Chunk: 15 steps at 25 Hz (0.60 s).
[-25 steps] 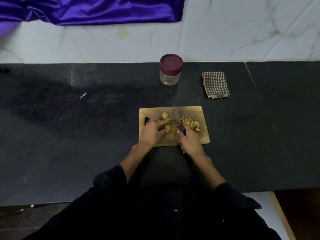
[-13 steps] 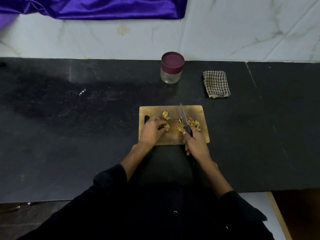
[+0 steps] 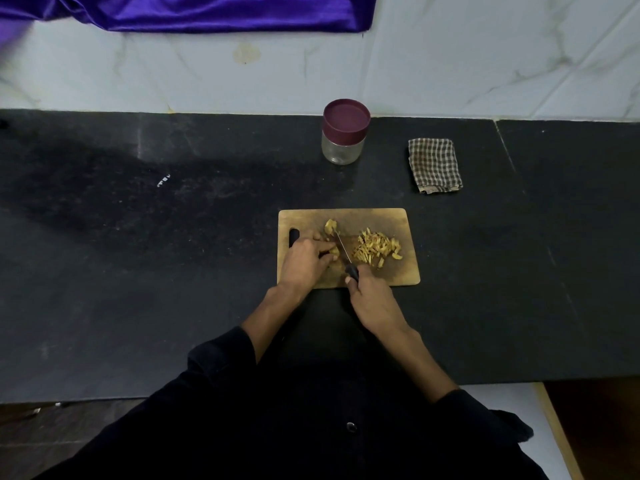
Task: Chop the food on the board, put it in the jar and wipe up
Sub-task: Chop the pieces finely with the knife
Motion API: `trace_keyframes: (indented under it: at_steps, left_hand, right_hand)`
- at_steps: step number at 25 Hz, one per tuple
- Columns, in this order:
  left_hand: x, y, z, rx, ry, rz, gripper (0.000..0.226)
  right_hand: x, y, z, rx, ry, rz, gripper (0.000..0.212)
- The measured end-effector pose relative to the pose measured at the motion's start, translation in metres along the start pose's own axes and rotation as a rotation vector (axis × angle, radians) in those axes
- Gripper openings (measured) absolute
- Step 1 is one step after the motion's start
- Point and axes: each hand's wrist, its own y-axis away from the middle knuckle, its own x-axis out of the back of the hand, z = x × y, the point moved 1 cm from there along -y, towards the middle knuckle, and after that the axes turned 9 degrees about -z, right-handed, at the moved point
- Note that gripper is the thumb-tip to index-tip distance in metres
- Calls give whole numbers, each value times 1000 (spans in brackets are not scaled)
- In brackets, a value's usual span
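On the rectangular wooden chopping board [image 3: 346,216], the right hand [image 3: 375,303], gripping the black-handled knife [image 3: 343,252], is bringing its blade back left from the pale chopped pile [image 3: 377,249] onto the uncut yellowish chunk [image 3: 334,251] pinched by the left hand [image 3: 304,263], so chopping is continuing while the maroon-lidded glass jar [image 3: 344,131] is waiting closed at the far worktop [image 3: 138,271].

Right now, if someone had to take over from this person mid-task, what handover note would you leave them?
Left hand: fingers pinch an uncut piece on the cutting board.
Right hand: grips the knife, blade down beside that piece.
Another uncut piece lies further back; the chopped pile is on the board's right half.
Jar, lid on, and checked cloth sit behind the board on the counter, untouched.
Done: most chopping.
Left: finish two pieces, open jar, fill it, wipe up.
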Motion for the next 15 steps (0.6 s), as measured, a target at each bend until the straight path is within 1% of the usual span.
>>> trace_keyframes:
  at_steps: [4,9,15]
  left_hand:
    - [-1,0,0,6,-11,9,33]
    - [-2,0,0,-2,-12,16,32]
    - [-2,2,0,-12,-35,13,36]
  right_hand:
    - [-2,-2,-3,-26,44,-4,22]
    - [-3,-1,-5,-44,27,11,24]
    - [-4,-1,-7,-85,25,-31,25]
